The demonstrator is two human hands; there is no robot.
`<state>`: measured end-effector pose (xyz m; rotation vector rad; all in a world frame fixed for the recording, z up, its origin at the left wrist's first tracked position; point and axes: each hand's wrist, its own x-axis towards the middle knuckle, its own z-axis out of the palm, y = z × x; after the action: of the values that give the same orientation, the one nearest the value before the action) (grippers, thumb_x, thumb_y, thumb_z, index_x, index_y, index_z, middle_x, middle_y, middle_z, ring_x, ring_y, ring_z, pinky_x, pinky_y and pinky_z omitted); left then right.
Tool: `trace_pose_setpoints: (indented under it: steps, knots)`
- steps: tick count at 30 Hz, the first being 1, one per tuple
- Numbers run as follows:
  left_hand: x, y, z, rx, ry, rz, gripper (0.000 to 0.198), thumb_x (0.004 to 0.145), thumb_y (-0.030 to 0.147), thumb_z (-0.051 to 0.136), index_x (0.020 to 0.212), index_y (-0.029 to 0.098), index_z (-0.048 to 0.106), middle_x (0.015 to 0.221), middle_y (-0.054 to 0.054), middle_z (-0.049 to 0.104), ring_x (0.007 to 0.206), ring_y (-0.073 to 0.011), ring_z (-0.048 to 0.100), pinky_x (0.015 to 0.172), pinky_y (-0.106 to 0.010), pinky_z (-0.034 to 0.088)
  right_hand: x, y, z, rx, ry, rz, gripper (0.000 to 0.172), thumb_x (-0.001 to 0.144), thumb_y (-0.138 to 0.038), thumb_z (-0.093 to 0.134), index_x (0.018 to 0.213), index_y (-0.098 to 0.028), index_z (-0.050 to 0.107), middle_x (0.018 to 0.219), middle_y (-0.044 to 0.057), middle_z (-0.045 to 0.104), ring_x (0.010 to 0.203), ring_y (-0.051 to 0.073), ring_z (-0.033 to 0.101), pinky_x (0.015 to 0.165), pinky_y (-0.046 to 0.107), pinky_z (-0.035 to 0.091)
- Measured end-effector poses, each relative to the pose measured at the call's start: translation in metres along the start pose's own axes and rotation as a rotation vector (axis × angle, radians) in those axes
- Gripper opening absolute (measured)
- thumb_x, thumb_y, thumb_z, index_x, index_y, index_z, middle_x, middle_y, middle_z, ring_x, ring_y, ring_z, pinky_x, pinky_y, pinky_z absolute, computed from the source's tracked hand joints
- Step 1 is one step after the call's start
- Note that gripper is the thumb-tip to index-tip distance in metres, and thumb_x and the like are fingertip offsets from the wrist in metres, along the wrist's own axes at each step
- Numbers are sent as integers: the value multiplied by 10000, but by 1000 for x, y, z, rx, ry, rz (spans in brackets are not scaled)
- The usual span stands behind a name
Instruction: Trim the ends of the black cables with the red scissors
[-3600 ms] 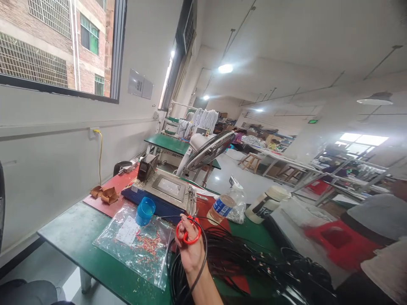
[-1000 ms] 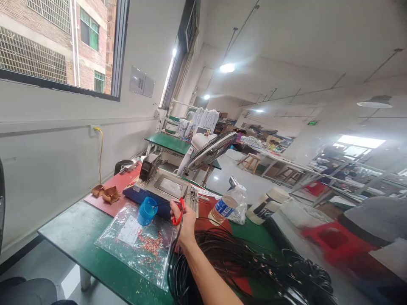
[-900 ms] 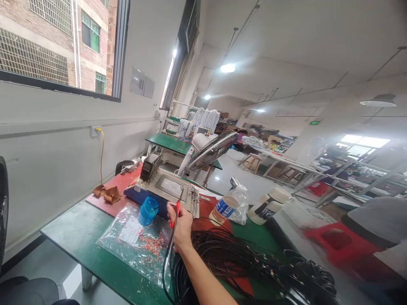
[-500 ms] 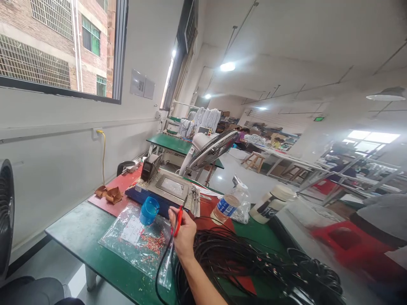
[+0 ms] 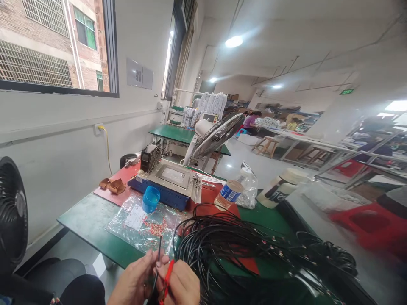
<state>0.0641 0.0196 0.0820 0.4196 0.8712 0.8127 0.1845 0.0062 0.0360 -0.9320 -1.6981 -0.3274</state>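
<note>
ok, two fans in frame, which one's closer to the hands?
The black fan at the left edge, beside the person's knee. The white-necked fan stands farther off, tilted, behind the blue machine, well away from both hands.

right hand [image 5: 179,284] pulled back from the blue machine [image 5: 165,186] down to the near table edge at 6 o'clock, red scissors [image 5: 165,279] still in it. left hand [image 5: 136,281] newly in view, now pinching a black cable end [image 5: 158,254] against the right. black fan [image 5: 11,212] now showing at 9 o'clock.
</note>
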Motion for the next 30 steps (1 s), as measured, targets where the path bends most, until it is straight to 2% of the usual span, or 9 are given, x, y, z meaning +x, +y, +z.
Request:
trace_pose_setpoints:
  steps: [3,5,7,9,12,15,19,25,30]
  knots:
    - [0,-6,-5,-209,40,-155,236,714,310,633,817,104,688,714,-94,701,555,-98,563,543,-198,419,-6,-8,2,-70,-45,-120,153,757,-130,514,868,-193,598,482,-8,579,389,126,477,390,257,257]
    - [-2,-7,-12,-239,65,-128,182,680,273,674,762,111,684,637,-63,679,499,-81,532,490,-180,391,-11,-12,4,-100,-70,-145,145,792,-151,468,821,-201,601,443,-23,538,365,117,440,385,263,221]
    - [-6,-6,-19,-190,78,-35,163,662,251,690,738,107,679,606,-49,660,504,-89,538,492,-185,396,-15,-16,1,-98,-105,-74,201,836,-208,395,806,-209,593,467,-15,538,386,123,441,398,268,233]
    - [-12,-4,-24,-104,141,46,173,668,256,684,745,101,676,620,-48,656,544,-97,554,531,-192,416,-15,-16,-6,-108,-201,70,235,839,-344,398,845,-200,583,570,16,579,473,146,492,441,271,295]
    - [-17,-2,-28,29,253,100,197,673,281,678,736,95,670,597,-44,629,587,-102,561,502,-176,393,-6,-11,-21,-186,-404,239,363,697,-513,566,857,-187,566,723,54,597,626,191,532,536,284,360]
    - [-14,-9,-33,126,293,155,223,641,308,701,684,94,657,537,-18,577,459,-66,480,382,-155,281,6,-5,-30,-268,-517,299,265,644,-418,649,775,-208,555,738,34,581,657,187,512,557,274,340]
    - [-1,-22,-42,111,314,193,319,559,401,739,585,99,638,482,8,533,324,9,269,321,-142,143,13,-3,-30,-329,-577,434,165,662,-321,643,761,-213,566,763,20,581,690,175,494,585,265,306]
    - [5,-28,-45,70,346,220,392,444,472,775,586,122,668,468,1,531,318,20,238,319,-137,119,13,-7,-25,-239,-708,564,183,674,-358,661,770,-228,576,788,-5,591,740,168,507,614,253,302]
    - [8,-31,-44,75,309,180,384,474,492,752,526,129,639,316,58,368,295,12,184,338,-154,73,19,-10,-23,-223,-767,619,140,702,-337,627,780,-227,588,806,-2,604,768,173,521,634,253,309]
